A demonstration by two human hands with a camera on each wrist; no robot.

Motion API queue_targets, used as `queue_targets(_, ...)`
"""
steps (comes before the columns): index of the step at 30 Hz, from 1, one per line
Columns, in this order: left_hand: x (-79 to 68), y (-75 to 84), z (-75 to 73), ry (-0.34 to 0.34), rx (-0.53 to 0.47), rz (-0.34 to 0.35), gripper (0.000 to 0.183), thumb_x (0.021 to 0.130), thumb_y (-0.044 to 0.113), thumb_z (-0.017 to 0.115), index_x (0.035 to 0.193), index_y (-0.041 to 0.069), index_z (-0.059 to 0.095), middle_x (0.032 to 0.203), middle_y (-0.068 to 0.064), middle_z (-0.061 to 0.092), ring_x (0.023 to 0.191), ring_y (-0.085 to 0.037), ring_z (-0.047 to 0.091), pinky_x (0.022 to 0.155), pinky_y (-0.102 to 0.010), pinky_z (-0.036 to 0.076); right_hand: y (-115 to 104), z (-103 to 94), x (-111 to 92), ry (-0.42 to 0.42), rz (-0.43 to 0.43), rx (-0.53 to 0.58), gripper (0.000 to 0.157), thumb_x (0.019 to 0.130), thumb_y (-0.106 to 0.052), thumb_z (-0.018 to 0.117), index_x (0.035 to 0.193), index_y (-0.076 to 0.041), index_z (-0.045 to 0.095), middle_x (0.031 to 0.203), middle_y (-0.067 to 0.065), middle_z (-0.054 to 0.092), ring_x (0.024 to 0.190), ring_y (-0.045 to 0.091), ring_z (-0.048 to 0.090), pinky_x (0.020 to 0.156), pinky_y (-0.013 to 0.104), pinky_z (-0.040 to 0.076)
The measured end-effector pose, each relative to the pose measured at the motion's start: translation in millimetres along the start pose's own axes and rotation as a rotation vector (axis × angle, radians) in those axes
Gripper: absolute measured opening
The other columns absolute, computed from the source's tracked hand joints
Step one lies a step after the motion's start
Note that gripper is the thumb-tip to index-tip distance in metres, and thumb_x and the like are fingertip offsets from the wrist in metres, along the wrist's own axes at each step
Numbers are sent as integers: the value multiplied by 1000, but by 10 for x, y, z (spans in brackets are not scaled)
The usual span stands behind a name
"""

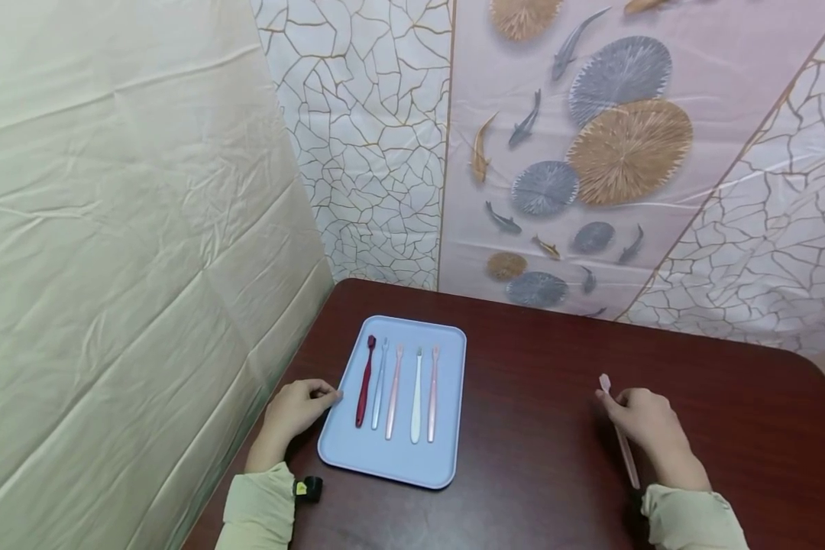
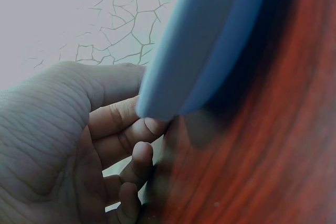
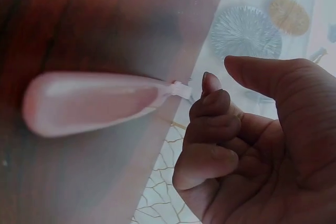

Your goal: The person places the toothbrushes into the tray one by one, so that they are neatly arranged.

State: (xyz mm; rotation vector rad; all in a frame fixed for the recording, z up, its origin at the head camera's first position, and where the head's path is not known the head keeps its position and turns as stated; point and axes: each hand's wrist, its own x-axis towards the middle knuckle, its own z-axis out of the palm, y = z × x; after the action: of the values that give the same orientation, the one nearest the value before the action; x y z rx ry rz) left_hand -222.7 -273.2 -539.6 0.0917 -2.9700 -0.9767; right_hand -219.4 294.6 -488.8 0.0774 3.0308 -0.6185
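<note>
A pale blue tray (image 1: 399, 464) lies on the table with several toothbrushes in a row: a dark red toothbrush (image 1: 365, 386), a thin light blue one, a white toothbrush (image 1: 415, 405) and pink ones. At its left edge my left hand (image 1: 296, 412) pinches the rim; the left wrist view shows the thumb (image 2: 118, 80) reaching behind the tray wall (image 2: 178, 61), its tip hidden. Over at the right, my right hand (image 1: 649, 428) hovers along another pink toothbrush (image 1: 628, 454). In the right wrist view this brush's handle (image 3: 100, 103) lies beside loosely curled fingers (image 3: 210, 129), thumb and index apart.
The dark reddish-brown wooden table (image 1: 522, 428) runs between tray and right hand. A cream cloth (image 1: 144, 267) hangs along the left side, and a patterned curtain (image 1: 557, 191) stands behind the table. A black wrist device (image 1: 309, 489) sits at the left cuff.
</note>
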Motion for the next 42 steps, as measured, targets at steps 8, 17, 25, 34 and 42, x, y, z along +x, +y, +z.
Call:
queue_targets(8, -2, -2, -2, -5, -7, -6, 24, 89, 48, 73, 92, 25, 76, 83, 8, 68, 72, -11, 57, 66, -35, 44, 83, 40, 22, -5, 3, -6, 54, 99, -54, 54, 79, -6, 70, 73, 5, 66, 65, 23, 59, 58, 41, 46)
queue_targets(17, 0, 7, -12, -7, -7, -2, 24, 89, 49, 73, 91, 25, 76, 82, 9, 68, 72, -10, 56, 66, -35, 43, 189, 68, 5, -88, 42, -19, 60, 97, -61, 52, 73, -7, 64, 65, 1, 58, 61, 19, 53, 58, 36, 43)
queue_targets(25, -6, -8, -4, -2, -11, -6, 24, 89, 49, 73, 91, 25, 76, 81, 9, 67, 72, -11, 57, 65, -35, 43, 233, 82, -14, -87, 36, -24, 57, 97, -60, 53, 70, -10, 61, 64, 0, 57, 62, 20, 51, 58, 36, 42)
queue_targets(34, -2, -5, -5, 0, -12, 4, 24, 89, 47, 73, 91, 24, 76, 82, 8, 68, 71, -12, 57, 65, -35, 44, 236, 68, -51, -116, 39, -33, 55, 97, -58, 56, 72, -9, 63, 67, 1, 60, 66, 21, 55, 60, 38, 44)
queue_targets(42, -1, 8, -8, -8, -4, -3, 24, 89, 48, 72, 92, 25, 76, 83, 8, 68, 72, -11, 57, 65, -35, 44, 178, 81, -107, -153, -18, -9, 44, 98, -41, 59, 68, -9, 59, 59, 0, 52, 53, 18, 51, 52, 34, 43)
